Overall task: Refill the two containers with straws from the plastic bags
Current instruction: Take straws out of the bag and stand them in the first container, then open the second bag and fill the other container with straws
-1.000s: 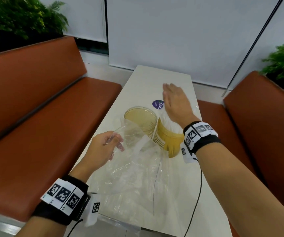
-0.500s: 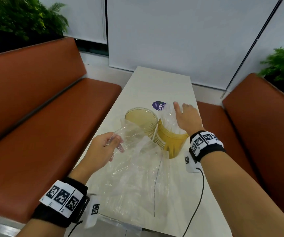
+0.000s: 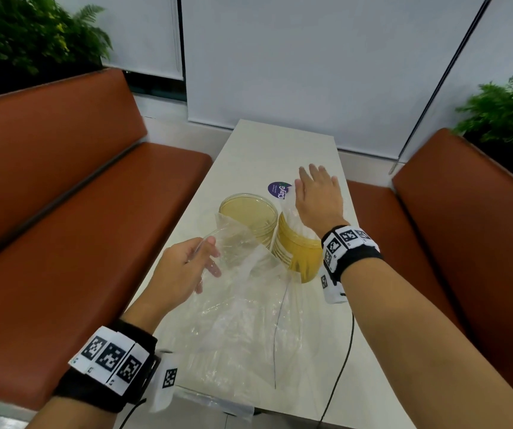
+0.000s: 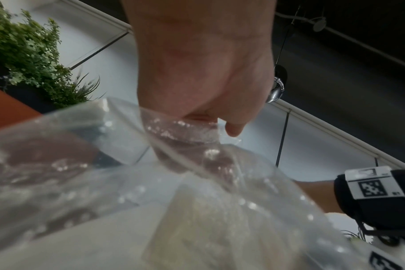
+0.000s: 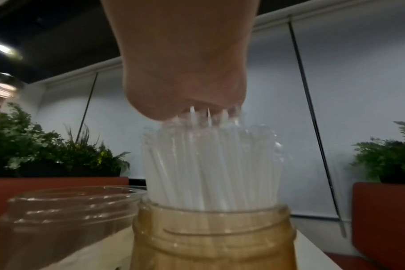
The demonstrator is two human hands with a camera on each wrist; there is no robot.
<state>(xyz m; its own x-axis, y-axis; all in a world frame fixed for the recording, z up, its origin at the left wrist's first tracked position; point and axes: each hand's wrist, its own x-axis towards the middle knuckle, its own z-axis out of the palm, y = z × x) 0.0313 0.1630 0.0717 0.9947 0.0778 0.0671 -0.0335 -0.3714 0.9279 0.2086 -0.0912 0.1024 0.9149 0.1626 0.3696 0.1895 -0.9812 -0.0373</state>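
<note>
Two yellowish clear jars stand side by side mid-table. The left jar [image 3: 248, 212] [image 5: 69, 210] looks empty. The right jar [image 3: 298, 252] [image 5: 213, 237] holds a bundle of clear straws [image 5: 210, 164] standing upright, well above its rim. My right hand [image 3: 317, 196] [image 5: 185, 82] lies flat with straight fingers on the straw tips, palm touching them. My left hand [image 3: 199, 258] [image 4: 210, 124] pinches the edge of a crumpled clear plastic bag [image 3: 242, 320] [image 4: 104, 182], lifted just left of the jars. The bag looks empty.
The narrow white table [image 3: 280, 144] runs away from me between two red-brown benches [image 3: 78, 227] [image 3: 465, 227]. A purple round sticker [image 3: 280, 189] lies behind the jars. A black cable [image 3: 341, 360] trails from my right wrist. More clear plastic [image 3: 218, 404] hangs at the near edge.
My right hand dipped down beside the straws with bent fingers, then came back up and flattened over their tips. My left hand kept its hold on the bag, barely moving.
</note>
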